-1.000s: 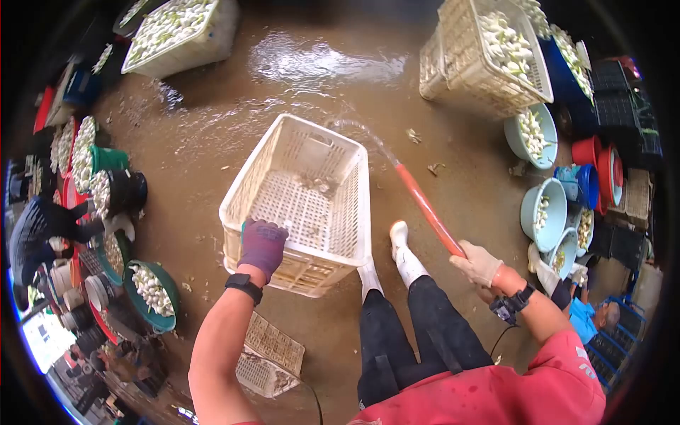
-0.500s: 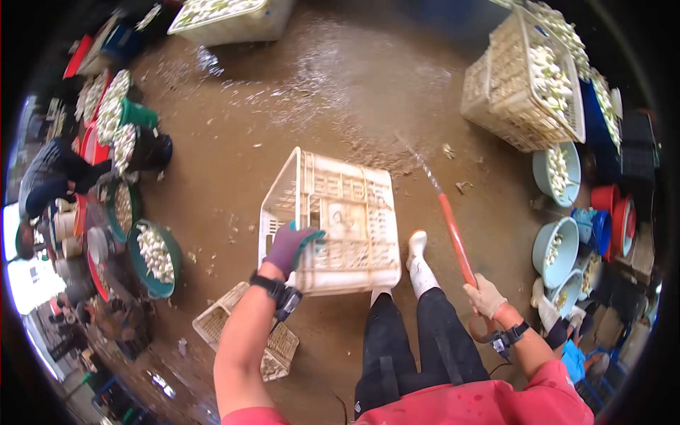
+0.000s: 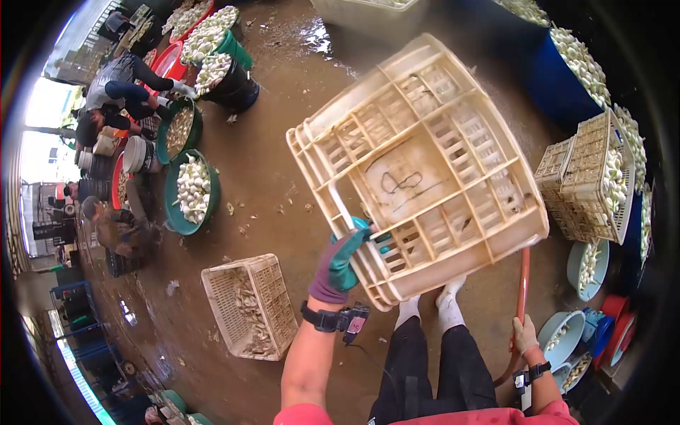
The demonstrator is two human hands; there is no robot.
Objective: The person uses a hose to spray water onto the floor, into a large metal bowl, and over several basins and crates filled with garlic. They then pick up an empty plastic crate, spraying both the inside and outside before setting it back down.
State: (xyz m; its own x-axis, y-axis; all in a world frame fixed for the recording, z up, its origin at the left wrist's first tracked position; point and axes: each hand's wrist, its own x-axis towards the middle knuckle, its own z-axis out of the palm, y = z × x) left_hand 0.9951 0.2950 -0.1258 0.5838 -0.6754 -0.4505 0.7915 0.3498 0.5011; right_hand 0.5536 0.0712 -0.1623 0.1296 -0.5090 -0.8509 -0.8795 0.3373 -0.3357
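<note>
My left hand [image 3: 340,268], in a purple and teal glove, is closed on the edge of a large off-white plastic crate [image 3: 409,180]. The crate hangs tilted in front of my legs, its slatted side with a dark handwritten mark facing me. My right hand [image 3: 525,336], in a pale glove, grips an orange-red hose [image 3: 523,287]. The hose's front end is hidden behind the crate. A smaller crate [image 3: 275,294] lies on its side on the wet floor to the left, with pale vegetable pieces inside.
Green basins [image 3: 211,205] and a black bucket [image 3: 241,92] of white bulbs stand at left, beside a bent-over person [image 3: 124,81]. On the right are filled crates [image 3: 567,195], a blue container [image 3: 556,78] and pale blue basins [image 3: 577,326]. My white boots [image 3: 450,308] stand below the crate.
My left hand has lifted the crate higher and tilted it, so it looks larger. The view has swung, shifting surroundings. The hose's water jet, visible earlier, is now hidden behind the crate.
</note>
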